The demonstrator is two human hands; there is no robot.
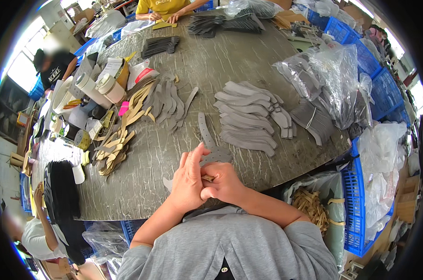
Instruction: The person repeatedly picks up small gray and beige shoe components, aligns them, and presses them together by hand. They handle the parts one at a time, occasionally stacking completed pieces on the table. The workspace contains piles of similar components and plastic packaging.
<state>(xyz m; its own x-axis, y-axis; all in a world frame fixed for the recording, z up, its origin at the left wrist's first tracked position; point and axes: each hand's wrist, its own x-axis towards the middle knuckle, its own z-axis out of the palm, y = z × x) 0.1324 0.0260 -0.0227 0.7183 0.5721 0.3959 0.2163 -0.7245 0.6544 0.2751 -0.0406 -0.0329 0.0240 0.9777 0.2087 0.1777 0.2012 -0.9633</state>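
My left hand (187, 182) and my right hand (224, 181) meet over the near edge of the table. The left hand's fingers stretch upward, side by side, its palm turned toward the right hand. Curled fingers close my right hand, and a small tan bit (208, 178) shows between the hands; what it belongs to is hidden. Just beyond them lies a grey curved strip with small holes (205, 127), and another grey perforated piece (219, 154) is partly covered by the right hand. A pale grey tip (167, 183) pokes out left of my left hand.
Grey curved strips (244, 116) lie stacked right of centre, beside a tied bundle (312, 120) and clear plastic bags (332, 79). Leftward are loose grey strips (167, 102), tan strips (113, 151) and white containers (109, 88). A blue crate (353, 205) stands at right. Co-workers sit around the table.
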